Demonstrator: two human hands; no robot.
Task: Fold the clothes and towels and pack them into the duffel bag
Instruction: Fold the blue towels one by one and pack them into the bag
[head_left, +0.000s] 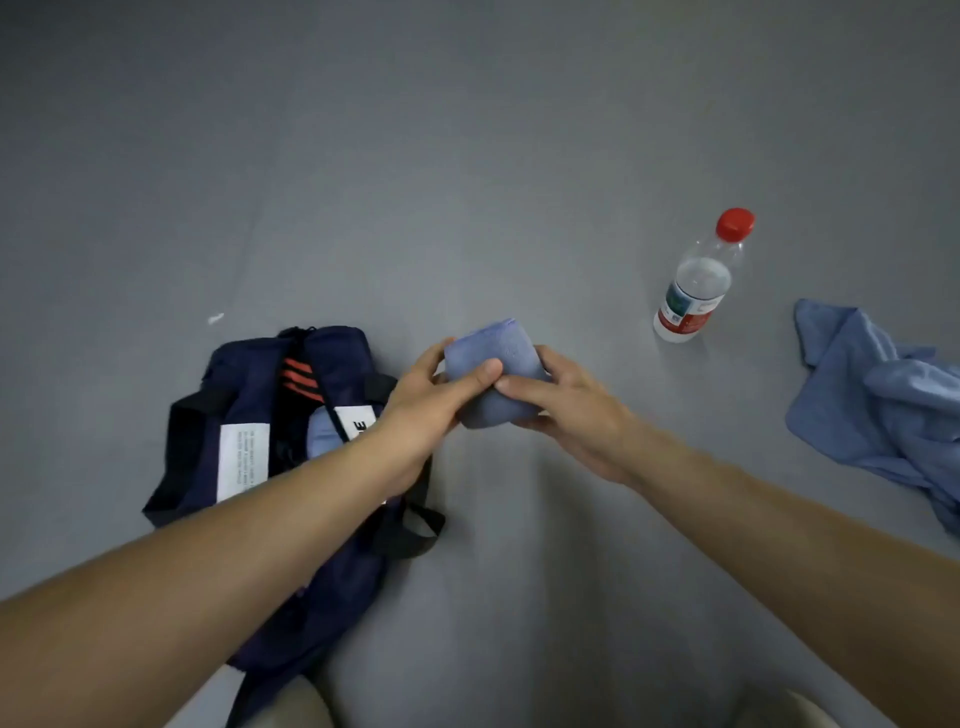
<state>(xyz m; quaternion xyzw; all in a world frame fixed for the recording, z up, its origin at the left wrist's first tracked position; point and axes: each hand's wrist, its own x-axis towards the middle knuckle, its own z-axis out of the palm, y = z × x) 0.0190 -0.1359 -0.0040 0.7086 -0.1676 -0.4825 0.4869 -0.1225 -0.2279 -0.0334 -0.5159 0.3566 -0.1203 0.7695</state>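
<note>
- Duffel bag (244, 384), white patch (243, 460): lines of small print, too blurred to read.
- Second white patch (363, 415): one dark character, partly hidden, unreadable.
- Bottle label (688, 312): illegible.

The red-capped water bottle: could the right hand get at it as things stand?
Probably, once freed. The right hand and left hand both grip the folded blue towel; nothing lies on the grey surface between it and the water bottle.
</note>
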